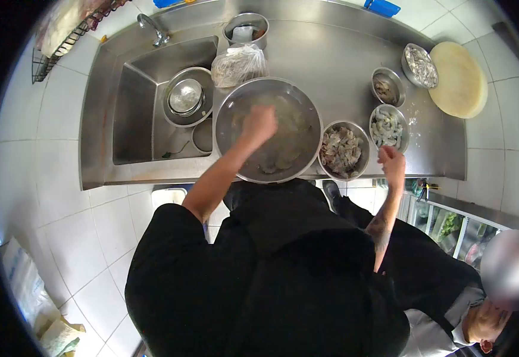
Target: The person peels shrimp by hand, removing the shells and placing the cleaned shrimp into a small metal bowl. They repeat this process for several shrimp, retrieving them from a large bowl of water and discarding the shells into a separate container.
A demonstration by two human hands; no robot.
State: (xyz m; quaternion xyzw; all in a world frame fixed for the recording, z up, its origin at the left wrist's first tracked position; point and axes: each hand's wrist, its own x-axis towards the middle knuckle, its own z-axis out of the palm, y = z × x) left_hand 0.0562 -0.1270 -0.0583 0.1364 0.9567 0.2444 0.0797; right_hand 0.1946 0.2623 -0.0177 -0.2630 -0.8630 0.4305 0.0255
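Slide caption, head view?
Left hand over wide round silver metal basin; right hand near round silver metal bowl of pale pieces.

The left hand (259,124) is over a large metal bowl (226,116) of cloudy water, its fingers bunched. The right hand (392,159), fingers drawn together, is at the near edge of a small metal bowl (406,132) of peeled shrimp (387,125); whether it holds anything is unclear. Between them, a bowl (367,153) of grey-brown pieces (341,150) stands on the steel surface (322,65), with a sink (135,116) at left.
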